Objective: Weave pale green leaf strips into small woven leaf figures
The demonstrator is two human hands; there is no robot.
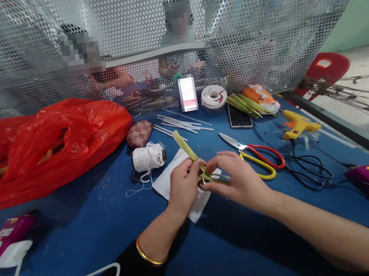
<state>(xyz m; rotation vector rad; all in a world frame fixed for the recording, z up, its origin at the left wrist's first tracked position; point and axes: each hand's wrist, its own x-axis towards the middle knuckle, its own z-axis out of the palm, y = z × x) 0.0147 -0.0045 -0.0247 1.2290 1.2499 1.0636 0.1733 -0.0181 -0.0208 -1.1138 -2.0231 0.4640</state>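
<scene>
My left hand [182, 188] pinches a long, flat green leaf strip [184, 144], whose free end points up and away from me. At its lower end the strip is folded or bunched, and a small white bit shows there. Thumb and fingers of my right hand [242, 180] close around that bunched end from the right; their exact contact is partly hidden. Beneath both hands lies a white paper sheet [195, 212]. Red-and-yellow-handled scissors [247, 147] rest with open handles just right of my right hand. A spool of white string [148, 156] stands left of the paper.
Thin white sticks [182, 124], a checkered pouch [139, 133], a ribbon roll [213, 97], a phone [240, 117] and green leaves [244, 103] lie farther back. A yellow glue gun [299, 123] trails black cable rightward. A red plastic bag [93, 134] fills the left. Two people sit behind perforated mesh.
</scene>
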